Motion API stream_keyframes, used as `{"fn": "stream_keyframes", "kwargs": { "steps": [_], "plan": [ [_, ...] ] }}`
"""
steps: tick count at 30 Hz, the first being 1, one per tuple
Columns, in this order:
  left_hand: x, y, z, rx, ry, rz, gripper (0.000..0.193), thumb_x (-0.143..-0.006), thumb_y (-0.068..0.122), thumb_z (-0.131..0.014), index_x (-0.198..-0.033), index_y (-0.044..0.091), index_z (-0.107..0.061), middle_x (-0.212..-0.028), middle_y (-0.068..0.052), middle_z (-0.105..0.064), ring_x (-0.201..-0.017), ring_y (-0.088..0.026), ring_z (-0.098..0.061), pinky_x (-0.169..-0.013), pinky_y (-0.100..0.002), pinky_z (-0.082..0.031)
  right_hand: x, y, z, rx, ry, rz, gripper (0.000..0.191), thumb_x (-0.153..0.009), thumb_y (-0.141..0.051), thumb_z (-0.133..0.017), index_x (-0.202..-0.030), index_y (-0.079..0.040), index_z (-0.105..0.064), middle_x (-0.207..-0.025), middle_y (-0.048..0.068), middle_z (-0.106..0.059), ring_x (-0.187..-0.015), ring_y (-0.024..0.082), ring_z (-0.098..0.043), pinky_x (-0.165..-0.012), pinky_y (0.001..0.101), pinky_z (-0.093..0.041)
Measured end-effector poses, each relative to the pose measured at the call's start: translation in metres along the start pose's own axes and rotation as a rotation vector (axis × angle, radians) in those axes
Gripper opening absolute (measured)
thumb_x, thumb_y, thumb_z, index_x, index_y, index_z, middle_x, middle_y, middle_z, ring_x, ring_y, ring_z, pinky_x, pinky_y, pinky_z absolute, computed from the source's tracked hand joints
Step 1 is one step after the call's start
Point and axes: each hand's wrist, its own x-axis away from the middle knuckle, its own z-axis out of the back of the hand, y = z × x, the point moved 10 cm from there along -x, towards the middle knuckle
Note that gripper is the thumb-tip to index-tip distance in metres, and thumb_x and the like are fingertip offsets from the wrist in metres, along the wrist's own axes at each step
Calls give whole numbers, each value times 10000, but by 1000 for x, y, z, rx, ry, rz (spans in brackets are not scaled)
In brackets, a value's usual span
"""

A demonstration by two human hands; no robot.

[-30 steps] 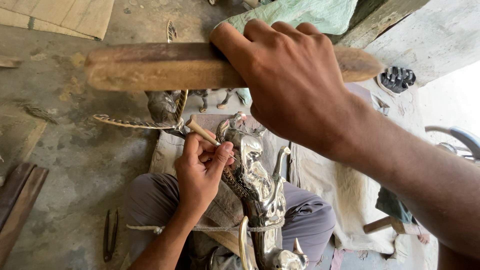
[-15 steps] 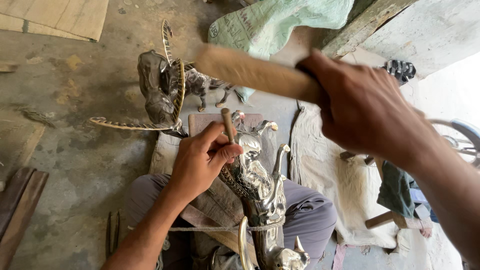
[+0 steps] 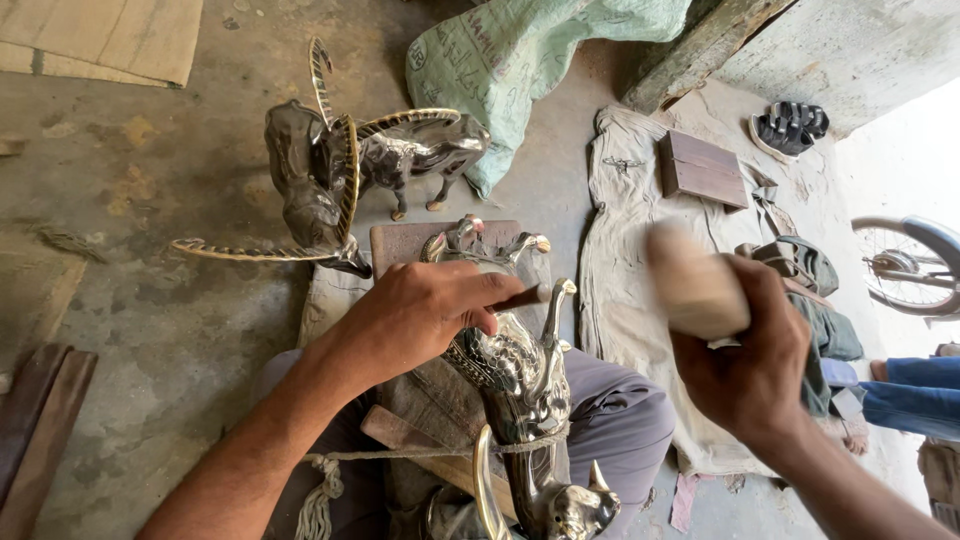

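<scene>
A shiny metal animal figure [image 3: 515,375] lies along my lap, tied with rope to a wooden block. My left hand [image 3: 425,315] grips a thin chisel [image 3: 522,297] whose tip rests against the figure's body. To the right, my right hand [image 3: 745,355] is closed around a wooden mallet [image 3: 693,283], blurred by motion, level with the chisel's end and a little apart from it.
Two finished metal horned animals [image 3: 330,180] stand on the concrete floor ahead. A green sack [image 3: 510,60], a cloth sheet [image 3: 630,250], a wooden box [image 3: 703,168] and sandals [image 3: 790,127] lie beyond. A wheel [image 3: 905,262] and another person's leg [image 3: 905,395] are at the right.
My right hand has swung the mallet down from high over the figure to the right side, near the chisel's end. My left hand has kept the chisel on the figure.
</scene>
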Motion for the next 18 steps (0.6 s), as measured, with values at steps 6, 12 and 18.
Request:
{"fn": "stream_keyframes", "kwargs": {
  "steps": [6,12,18],
  "plan": [
    [1,-9,4,48,57,101,226,-994,161,-698,-1200,149,-607,-938,-71,-770,-683,-162,-756,-525,-263,-600,-18,-2,5,126,-28,-18,406,-799,-39,-756,-1165,-9,-583,-941,176,-717,-862,319,-734,-737,466,-584],
    [13,-10,20,134,205,164,236,-970,221,-695,-1123,81,-580,-852,-51,-766,-795,-156,-794,-606,-291,-640,-59,2,3,16,-228,-176,385,-875,-118,-702,-1228,-52,-561,-923,96,-691,-642,184,-659,-534,326,-529],
    [23,-5,22,68,346,310,330,-940,227,-694,-1202,46,-610,-821,-63,-756,-716,-152,-766,-550,-274,-619,-107,-31,-30,193,-417,16,320,-882,-33,-624,-1196,-94,-633,-868,58,-684,-499,140,-544,-422,277,-427]
  ]
}}
